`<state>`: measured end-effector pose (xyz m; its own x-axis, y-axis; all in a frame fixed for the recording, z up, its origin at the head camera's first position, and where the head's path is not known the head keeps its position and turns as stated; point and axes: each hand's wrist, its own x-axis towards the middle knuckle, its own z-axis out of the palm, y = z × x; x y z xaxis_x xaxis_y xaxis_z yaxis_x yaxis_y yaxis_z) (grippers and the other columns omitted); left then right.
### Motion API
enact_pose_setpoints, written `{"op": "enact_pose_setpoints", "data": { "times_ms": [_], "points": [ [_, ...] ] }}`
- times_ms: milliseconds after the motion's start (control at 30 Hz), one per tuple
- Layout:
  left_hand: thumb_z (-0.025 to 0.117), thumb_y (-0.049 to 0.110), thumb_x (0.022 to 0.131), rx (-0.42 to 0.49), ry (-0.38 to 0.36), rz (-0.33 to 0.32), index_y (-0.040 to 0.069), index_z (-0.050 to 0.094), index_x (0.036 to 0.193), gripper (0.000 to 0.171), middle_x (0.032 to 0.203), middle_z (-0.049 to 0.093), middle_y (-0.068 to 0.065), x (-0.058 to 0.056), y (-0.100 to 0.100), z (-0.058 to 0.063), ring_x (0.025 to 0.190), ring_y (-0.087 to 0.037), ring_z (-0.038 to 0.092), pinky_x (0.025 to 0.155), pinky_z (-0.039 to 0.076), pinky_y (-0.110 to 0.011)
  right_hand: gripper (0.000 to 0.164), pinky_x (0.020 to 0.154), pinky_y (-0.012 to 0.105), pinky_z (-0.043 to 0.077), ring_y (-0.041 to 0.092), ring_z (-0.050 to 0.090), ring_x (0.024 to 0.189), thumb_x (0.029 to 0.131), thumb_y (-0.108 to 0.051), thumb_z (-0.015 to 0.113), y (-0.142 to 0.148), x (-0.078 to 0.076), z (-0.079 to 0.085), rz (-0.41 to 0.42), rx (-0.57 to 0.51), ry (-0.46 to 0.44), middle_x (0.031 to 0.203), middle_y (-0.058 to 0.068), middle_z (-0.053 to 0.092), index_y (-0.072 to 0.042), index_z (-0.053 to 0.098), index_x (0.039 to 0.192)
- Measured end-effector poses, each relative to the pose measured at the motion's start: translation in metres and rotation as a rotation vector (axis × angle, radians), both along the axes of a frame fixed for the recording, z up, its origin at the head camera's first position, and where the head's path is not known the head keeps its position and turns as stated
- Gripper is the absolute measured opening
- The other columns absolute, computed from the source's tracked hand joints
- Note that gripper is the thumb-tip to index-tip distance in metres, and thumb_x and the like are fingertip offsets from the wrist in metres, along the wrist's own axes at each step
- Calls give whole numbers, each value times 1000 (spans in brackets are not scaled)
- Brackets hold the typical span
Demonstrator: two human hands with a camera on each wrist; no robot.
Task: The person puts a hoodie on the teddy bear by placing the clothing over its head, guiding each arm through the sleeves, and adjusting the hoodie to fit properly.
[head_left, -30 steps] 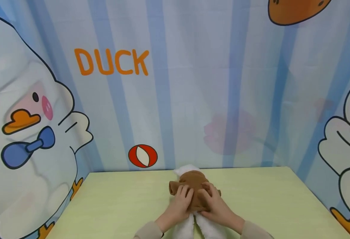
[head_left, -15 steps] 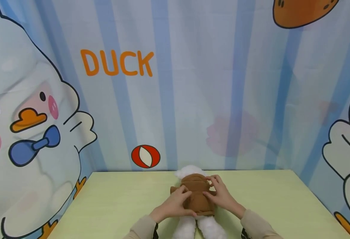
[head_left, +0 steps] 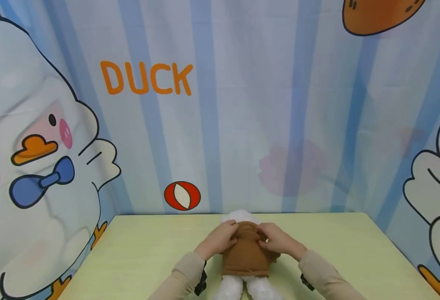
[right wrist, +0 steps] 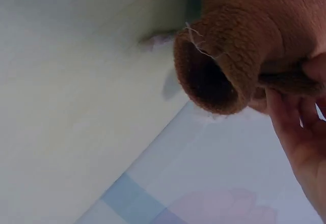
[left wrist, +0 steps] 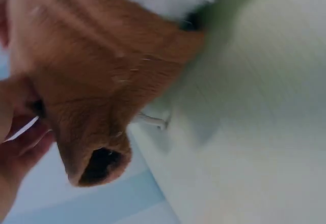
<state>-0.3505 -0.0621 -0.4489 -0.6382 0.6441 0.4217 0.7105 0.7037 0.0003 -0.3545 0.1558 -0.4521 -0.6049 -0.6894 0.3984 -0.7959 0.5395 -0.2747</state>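
Note:
A white fluffy plush toy lies on the table with its legs toward me. Over its body is a small brown fleece top, covering it from neck to hip. My left hand pinches the top's fabric at the left shoulder, near the collar. At the opposite shoulder my right hand pinches the cloth between thumb and fingers. In the left wrist view one sleeve hangs with its dark opening showing. The right wrist view shows the other sleeve, its cuff open and hollow, with a loose thread.
The pale yellow-green table extends to both sides of the toy. Behind it hangs a blue-striped curtain printed with ducks and a red ball. Dark wrist straps show at the sleeves of the person.
Both hands have gone to the shoulders of the brown top, the left one moving up from its side. The top now lies flatter, and its hem sits slightly nearer me.

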Motion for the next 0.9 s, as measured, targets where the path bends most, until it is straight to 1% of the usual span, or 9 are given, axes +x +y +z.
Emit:
{"op": "enact_pose_setpoints", "data": {
  "times_ms": [167, 267, 367, 433, 533, 667, 733, 800, 900],
  "points": [
    [53, 10, 88, -82, 158, 11, 6, 52, 90, 4, 89, 52, -6, 9, 6, -7, 76, -15, 50, 62, 44, -21, 20, 46, 14, 35, 4, 41, 48, 79, -2, 61, -5, 8, -11, -95, 73, 226, 89, 6, 48, -9, 50, 95],
    [52, 10, 89, -56, 180, 33, 6, 49, 98, 11, 90, 55, -7, 12, 9, -10, 76, -16, 51, 61, 45, -22, 22, 39, 12, 25, 2, 29, 40, 79, -2, 61, -5, 11, -19, -130, 85, 328, 94, 8, 47, -11, 49, 95],
    [52, 7, 88, -5, 155, 46, 4, 47, 104, 17, 90, 56, -7, 12, 11, -10, 77, -17, 50, 64, 44, -23, 24, 41, 14, 28, 5, 36, 45, 75, -4, 64, -5, 12, -18, -168, 70, 402, 89, 4, 55, -13, 51, 93],
    [53, 5, 86, 36, 137, 50, 3, 49, 103, 18, 87, 55, -6, 11, 11, -9, 76, -17, 48, 65, 43, -23, 26, 45, 17, 32, 9, 42, 54, 72, -4, 67, -4, 11, -15, -177, 54, 398, 81, 0, 57, -12, 52, 92],
    [55, 2, 84, 113, 93, 29, 4, 52, 98, 15, 84, 53, -6, 10, 11, -7, 74, -16, 44, 65, 40, -24, 27, 54, 20, 36, 10, 43, 67, 70, -5, 70, -2, 8, -8, -173, 21, 315, 71, -5, 53, -14, 50, 87],
    [57, -2, 79, 159, 37, -7, 3, 54, 90, 13, 79, 50, -6, 7, 11, -5, 70, -15, 43, 63, 37, -22, 29, 57, 18, 34, 6, 39, 65, 71, 0, 68, -2, 3, -3, -106, -20, 162, 67, -6, 47, -13, 44, 82],
    [56, -3, 79, 144, 34, -9, 3, 52, 86, 10, 76, 49, -6, 6, 12, -4, 68, -15, 45, 61, 38, -22, 29, 55, 17, 32, 4, 37, 60, 70, 4, 64, -5, 2, -5, -92, -47, 141, 66, -6, 45, -12, 43, 81],
    [54, -3, 81, 123, 40, 11, 4, 51, 83, 8, 75, 50, -5, 6, 14, -5, 66, -15, 49, 58, 39, -20, 29, 51, 16, 31, 3, 34, 55, 67, 9, 61, -10, 3, -8, -121, -86, 178, 61, -6, 43, -11, 42, 78],
    [53, -2, 82, 97, 70, 80, 6, 52, 83, 8, 73, 54, -5, 6, 18, -10, 65, -16, 55, 55, 42, -20, 31, 47, 16, 25, 3, 28, 49, 63, 10, 59, -21, 6, -16, -280, -135, 253, 53, -7, 36, -13, 40, 70]
  ]
}}
